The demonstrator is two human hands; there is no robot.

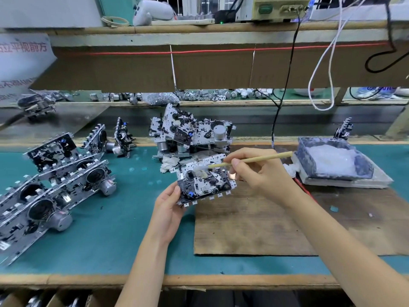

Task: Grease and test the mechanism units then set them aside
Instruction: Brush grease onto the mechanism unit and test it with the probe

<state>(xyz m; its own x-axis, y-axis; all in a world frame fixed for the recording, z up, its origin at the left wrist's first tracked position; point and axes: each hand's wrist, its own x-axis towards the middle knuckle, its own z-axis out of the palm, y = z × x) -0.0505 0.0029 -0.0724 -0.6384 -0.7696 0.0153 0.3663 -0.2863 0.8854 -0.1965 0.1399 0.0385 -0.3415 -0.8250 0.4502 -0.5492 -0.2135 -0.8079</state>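
Green bench mat (124, 218) of an assembly station, with a worn wooden board (254, 229) laid over its right part.

The left hand (168, 209) grips the mechanism unit (205, 182) by its left edge. The thumb lies on the upper face, and the other fingers are curled beneath it, mostly hidden. The unit is held tilted over the far left corner of the board.

The right hand (259, 171) pinches a wooden-handled brush (254, 160) between thumb and forefinger, with the remaining fingers loosely curled below. The brush's white, grease-laden tip touches the upper face of the unit, just left of the right fingertips. Its free end points right, toward the grease tray (332, 160).

The tray lies to the right of the right hand's fingers, near but apart. It holds white grease and rests on a pale slab.

Just beyond the fingertips of both hands stands a heap of units (190, 131). A crumpled white rag (169, 163) lies at its foot, between the heap and the held unit.

Well to the left of the left fingers, rows of units (55, 185) lean against one another, their motors facing the viewer.

A black cable (285, 85) hangs down behind the right hand, and a white cable (325, 63) loops farther right. Both descend from an upper shelf bearing a beige instrument (281, 7).
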